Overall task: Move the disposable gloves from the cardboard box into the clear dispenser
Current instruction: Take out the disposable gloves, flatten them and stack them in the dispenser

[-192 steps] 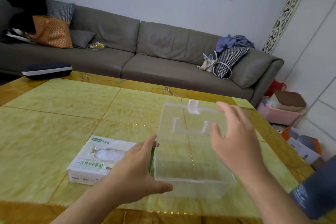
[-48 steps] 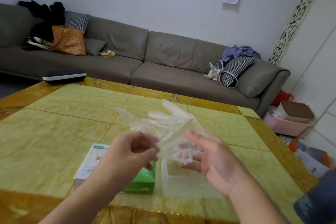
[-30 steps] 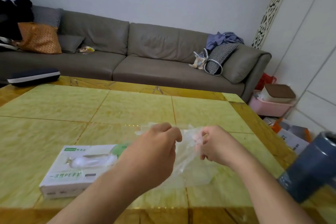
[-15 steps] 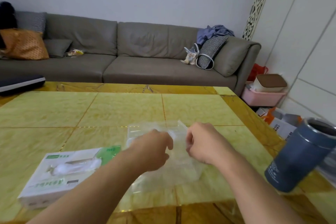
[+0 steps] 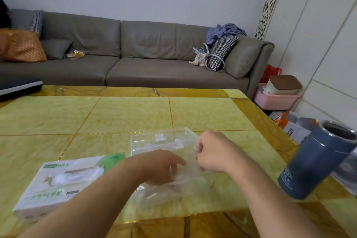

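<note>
While both hands hover over the dispenser point(image 5: 170, 162), the glove point(image 5: 190, 168) lies between them: left hand point(image 5: 160, 166) at 9 o'clock, fingers loosely curled on it; right hand point(image 5: 212, 152) at 3, pinching it. Box point(image 5: 63, 181) sits left.

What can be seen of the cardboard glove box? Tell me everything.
The flat white cardboard glove box with green patches lies on the yellow-green tiled table, left of the clear plastic dispenser. Its printed top faces up; "200" shows on the green corner. White glove film bulges from a slot in the top. The left forearm crosses its right end; whether they touch I cannot tell. Neither hand holds it.
</note>
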`<state>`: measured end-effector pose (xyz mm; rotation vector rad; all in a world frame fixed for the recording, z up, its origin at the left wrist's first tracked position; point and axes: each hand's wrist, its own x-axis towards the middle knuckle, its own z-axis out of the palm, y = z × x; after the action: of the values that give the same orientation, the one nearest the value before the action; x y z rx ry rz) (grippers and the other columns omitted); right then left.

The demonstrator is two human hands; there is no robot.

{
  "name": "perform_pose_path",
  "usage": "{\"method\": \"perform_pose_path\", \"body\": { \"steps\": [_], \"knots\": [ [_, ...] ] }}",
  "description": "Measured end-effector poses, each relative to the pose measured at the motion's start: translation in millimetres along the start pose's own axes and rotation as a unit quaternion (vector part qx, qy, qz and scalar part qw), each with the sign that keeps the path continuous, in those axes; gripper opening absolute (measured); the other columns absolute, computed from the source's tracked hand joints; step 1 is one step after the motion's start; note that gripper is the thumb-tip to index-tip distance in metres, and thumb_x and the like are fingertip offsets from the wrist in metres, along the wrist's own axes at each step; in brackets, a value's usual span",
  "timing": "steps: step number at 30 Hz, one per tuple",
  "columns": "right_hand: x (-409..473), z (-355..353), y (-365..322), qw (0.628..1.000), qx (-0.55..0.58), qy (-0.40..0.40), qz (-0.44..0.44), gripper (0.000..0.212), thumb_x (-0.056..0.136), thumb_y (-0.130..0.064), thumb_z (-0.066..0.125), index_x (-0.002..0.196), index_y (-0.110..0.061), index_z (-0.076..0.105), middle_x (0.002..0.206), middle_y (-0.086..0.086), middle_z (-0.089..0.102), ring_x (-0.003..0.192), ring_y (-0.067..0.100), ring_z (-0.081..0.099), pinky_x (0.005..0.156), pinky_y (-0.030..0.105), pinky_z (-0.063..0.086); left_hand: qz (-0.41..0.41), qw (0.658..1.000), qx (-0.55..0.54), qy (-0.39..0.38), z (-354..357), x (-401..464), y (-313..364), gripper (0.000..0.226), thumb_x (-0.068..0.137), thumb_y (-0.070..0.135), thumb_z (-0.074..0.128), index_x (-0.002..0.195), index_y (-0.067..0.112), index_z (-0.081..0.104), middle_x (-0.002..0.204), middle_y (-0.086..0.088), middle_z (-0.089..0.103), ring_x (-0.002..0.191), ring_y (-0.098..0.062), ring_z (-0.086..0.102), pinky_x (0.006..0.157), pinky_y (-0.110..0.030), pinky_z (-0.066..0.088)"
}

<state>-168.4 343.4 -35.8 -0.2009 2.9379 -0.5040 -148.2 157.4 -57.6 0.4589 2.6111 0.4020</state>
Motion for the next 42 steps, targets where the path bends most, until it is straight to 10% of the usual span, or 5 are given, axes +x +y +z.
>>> {"method": "perform_pose_path", "body": {
  "steps": [10, 16, 20, 29, 42],
  "knots": [
    [-31, -23, -36, 0.983, -0.021, 0.150, -0.104, 0.024, 0.086, -0.001, 0.051, 0.093, -0.021, 0.062, 0.095, -0.002, 0.061, 0.084, 0.024, 0.062, 0.070, 0.039, 0.056, -0.017, 0.995, 0.086, -0.055, -2, -9, 10, 0.058, 0.101, 0.046, 0.059, 0.154, 0.041, 0.038, 0.140, 0.001, 0.060, 0.116, -0.026, 0.058, 0.083, -0.035, 0.042],
    [-28, 2, -57, 0.996, 0.011, -0.042, -0.077, 0.021, 0.071, 0.000, 0.038, 0.069, -0.008, 0.057, 0.072, 0.008, 0.057, 0.056, 0.028, 0.051, 0.044, 0.034, 0.041, -0.041, 0.995, 0.082, -0.030, 4, -11, 14, 0.040, 0.098, 0.049, 0.061, 0.128, 0.022, 0.059, 0.122, -0.005, 0.068, 0.087, -0.023, 0.051, 0.079, -0.031, 0.043],
    [-13, 20, -43, 0.988, -0.095, -0.119, -0.034, 0.012, 0.094, -0.012, 0.053, 0.086, -0.011, 0.061, 0.080, 0.006, 0.058, 0.071, 0.024, 0.059, 0.055, 0.029, 0.041, -0.028, 0.998, 0.053, -0.014, 6, -12, 5, 0.052, 0.088, 0.058, 0.069, 0.135, 0.042, 0.054, 0.124, 0.008, 0.069, 0.108, -0.021, 0.062, 0.091, -0.038, 0.053],
    [-16, 23, -50, 0.972, -0.152, -0.179, 0.011, 0.014, 0.090, -0.018, 0.064, 0.099, -0.013, 0.074, 0.082, 0.004, 0.064, 0.072, 0.024, 0.062, 0.055, 0.027, 0.044, -0.021, 0.989, 0.148, -0.019, 9, -24, -2, 0.073, 0.096, 0.010, 0.053, 0.155, 0.044, 0.026, 0.099, 0.004, 0.055, 0.088, -0.024, 0.055, 0.068, -0.034, 0.043],
    [-50, 26, -80, 0.979, -0.166, -0.113, 0.044, 0.018, 0.091, -0.009, 0.054, 0.075, -0.016, 0.049, 0.079, 0.001, 0.050, 0.071, 0.021, 0.054, 0.057, 0.028, 0.042, -0.059, 0.987, 0.123, 0.086, 16, -55, -15, 0.044, 0.097, 0.020, 0.046, 0.139, 0.032, 0.054, 0.132, -0.001, 0.061, 0.114, -0.026, 0.063, 0.089, -0.039, 0.056]
  ]
}}
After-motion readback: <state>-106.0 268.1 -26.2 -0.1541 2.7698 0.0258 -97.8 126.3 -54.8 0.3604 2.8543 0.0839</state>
